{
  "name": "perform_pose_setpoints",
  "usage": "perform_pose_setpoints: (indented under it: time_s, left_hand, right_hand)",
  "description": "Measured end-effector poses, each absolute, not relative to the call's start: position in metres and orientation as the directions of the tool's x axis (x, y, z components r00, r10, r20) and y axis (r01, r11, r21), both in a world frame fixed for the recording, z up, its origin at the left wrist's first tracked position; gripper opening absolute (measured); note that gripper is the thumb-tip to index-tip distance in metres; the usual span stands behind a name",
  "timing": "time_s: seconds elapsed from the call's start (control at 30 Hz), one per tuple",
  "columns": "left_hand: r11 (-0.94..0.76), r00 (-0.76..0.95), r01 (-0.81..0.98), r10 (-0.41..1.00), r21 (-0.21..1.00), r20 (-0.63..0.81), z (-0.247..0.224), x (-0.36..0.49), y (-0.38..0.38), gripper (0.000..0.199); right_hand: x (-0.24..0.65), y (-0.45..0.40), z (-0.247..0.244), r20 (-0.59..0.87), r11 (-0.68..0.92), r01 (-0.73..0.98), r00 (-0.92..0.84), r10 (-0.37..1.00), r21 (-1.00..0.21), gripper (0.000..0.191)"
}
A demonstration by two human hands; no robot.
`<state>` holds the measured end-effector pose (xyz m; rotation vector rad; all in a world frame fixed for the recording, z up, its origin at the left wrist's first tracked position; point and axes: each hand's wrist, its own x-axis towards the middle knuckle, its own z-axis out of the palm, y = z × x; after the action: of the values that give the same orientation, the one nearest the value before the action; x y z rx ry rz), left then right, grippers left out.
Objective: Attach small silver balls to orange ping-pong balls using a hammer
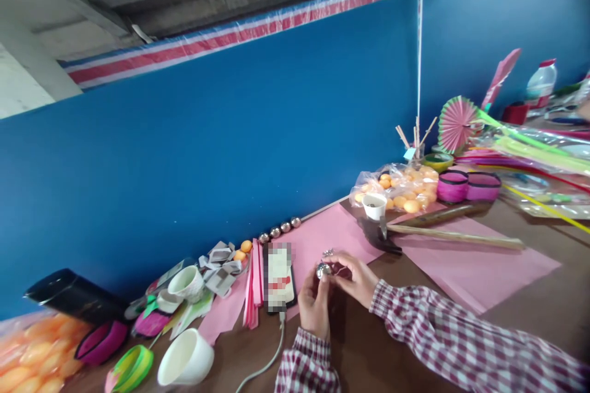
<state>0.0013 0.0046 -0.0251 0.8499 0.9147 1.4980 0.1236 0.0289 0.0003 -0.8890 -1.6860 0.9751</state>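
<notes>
A shiny silver ball [323,270] is held up over the brown table between both hands. My left hand [314,306] has its thumb and fingers closed around the ball from below. From the right, my right hand [356,276] reaches in with fingers bent together at the ball's side; what its fingertips pinch is too small to make out. A small silvery piece [327,252] shows just behind the right fingertips. Left of the hands lies a phone [280,276] with a charging cable [271,359]. Several more silver balls [280,230] stand in a row by the blue partition.
A hammer [452,236] lies on pink paper [483,270] at the right. Behind it are a white paper cup [374,206] and a bag of orange balls [415,190]. Another white cup [187,357] lies tilted at the front left. The blue partition [258,135] bounds the table's back.
</notes>
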Motion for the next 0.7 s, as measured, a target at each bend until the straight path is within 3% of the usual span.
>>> perform_pose_setpoints:
  time_s: [0.27,0.47,0.7]
  left_hand:
    - [-0.036,-0.104,-0.456,0.994,0.889,-0.013,-0.018,0.001,0.003,0.04]
    - [-0.088,-0.182,-0.39,0.983,0.917,0.017,-0.011,0.007,-0.001,0.049]
    - [-0.09,-0.131,-0.35,0.99,0.932,0.047,-0.018,0.002,0.002,0.038]
  right_hand:
    - [0.127,0.023,0.005,0.376,0.451,0.161,-0.352,0.857,-0.878,0.025]
    - [0.121,0.021,0.005,0.401,0.445,0.131,-0.264,0.877,-0.886,0.031]
    - [0.125,0.022,0.003,0.468,0.533,0.174,-0.31,0.828,-0.828,0.038]
